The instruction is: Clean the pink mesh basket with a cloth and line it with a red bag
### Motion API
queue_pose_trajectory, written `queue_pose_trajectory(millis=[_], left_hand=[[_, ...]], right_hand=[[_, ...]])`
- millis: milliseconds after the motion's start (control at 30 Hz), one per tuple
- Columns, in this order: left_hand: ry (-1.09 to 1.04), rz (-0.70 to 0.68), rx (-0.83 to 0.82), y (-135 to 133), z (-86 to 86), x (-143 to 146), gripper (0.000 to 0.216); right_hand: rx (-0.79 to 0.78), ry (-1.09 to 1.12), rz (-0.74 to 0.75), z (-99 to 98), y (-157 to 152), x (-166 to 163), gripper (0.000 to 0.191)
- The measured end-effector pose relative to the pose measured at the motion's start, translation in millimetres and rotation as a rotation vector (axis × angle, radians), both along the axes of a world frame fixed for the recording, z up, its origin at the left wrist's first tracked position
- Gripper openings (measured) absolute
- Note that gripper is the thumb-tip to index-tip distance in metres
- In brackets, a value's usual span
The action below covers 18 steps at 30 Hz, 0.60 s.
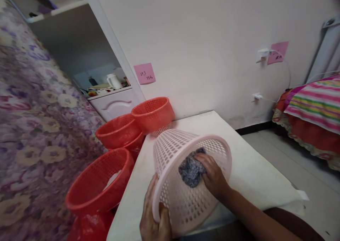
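A pale pink plastic basket (174,156) with a perforated wall lies tipped on its side on the table, its wide mouth facing me. My left hand (155,212) grips the rim at the lower left, thumb inside and fingers outside. Reaching into the mouth, my right hand (214,175) is closed on a crumpled grey cloth (191,168). The cloth is inside the basket, near its inner wall; whether it touches the wall I cannot tell.
The table (255,180) has a whitish cover. Along its left side stand several red baskets, among them a front one (71,198) and a back one (159,117). A floral curtain (39,145) hangs at left. Further right is a bed (316,106) with a striped cover.
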State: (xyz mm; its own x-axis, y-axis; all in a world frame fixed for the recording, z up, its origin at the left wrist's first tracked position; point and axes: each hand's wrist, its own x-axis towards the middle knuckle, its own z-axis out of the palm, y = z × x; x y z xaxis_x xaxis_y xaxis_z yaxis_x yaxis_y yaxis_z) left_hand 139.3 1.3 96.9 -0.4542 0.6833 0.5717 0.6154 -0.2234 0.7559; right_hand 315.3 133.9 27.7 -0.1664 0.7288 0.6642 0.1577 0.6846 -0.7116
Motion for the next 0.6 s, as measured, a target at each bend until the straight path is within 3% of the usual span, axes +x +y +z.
queue_pose_trajectory(millis=[167, 267, 367, 500, 600], left_hand=[[0.024, 0.049, -0.033, 4, 5.5, -4, 0.055], [0.090, -0.040, -0.035, 7, 6.5, -3, 0.055], [0.041, -0.054, -0.050, 6, 5.4, 1, 0.047], [-0.085, -0.041, -0.049, 1, -15.5, -3, 0.055], [-0.143, -0.051, -0.122, -3, -41.8, -12, 0.060]], right_hand=[[-0.005, -0.069, -0.048, -26.0, 2, -6, 0.049], [-0.116, -0.059, 0.057, -35.5, -10, -26, 0.046], [-0.262, -0.012, 0.215, -29.0, -28, -46, 0.038], [-0.383, 0.058, 0.368, -12.8, -44, -57, 0.039], [-0.395, 0.070, 0.372, -6.4, -41, -51, 0.037]])
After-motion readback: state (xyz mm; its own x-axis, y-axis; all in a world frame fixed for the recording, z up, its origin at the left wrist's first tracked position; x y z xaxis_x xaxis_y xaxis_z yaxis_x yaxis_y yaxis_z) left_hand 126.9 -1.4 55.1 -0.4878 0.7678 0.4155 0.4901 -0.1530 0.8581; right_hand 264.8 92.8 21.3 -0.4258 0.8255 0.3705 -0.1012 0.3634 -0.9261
